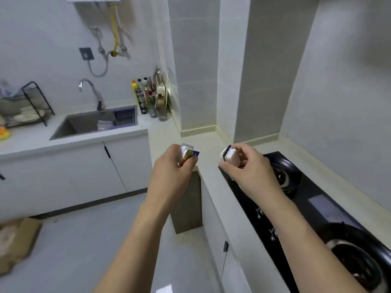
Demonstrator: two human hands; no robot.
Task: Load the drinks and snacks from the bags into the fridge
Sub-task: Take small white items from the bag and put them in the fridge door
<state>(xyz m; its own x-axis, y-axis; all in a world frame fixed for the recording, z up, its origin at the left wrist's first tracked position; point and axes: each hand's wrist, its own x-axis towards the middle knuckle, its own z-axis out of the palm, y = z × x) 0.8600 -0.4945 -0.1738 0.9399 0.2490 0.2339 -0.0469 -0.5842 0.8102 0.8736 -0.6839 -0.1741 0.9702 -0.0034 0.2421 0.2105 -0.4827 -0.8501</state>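
Note:
My left hand (172, 163) grips a small white cup with a colourful blue and red lid (189, 154), held over the corner of the pale counter (203, 142). My right hand (246, 163) holds a second small white cup (229, 156), tilted on its side, above the near edge of the black gas hob (313, 210). Both hands are raised in front of me, apart from each other. No bags and no fridge are in view.
A sink (88, 123) with a tap (91, 92) lies at the left, a dish rack (27, 104) beside it. Bottles and utensils (150, 98) crowd the counter's back corner. White cabinets (74, 172) run below. A cardboard box (17, 242) sits on the floor at the left.

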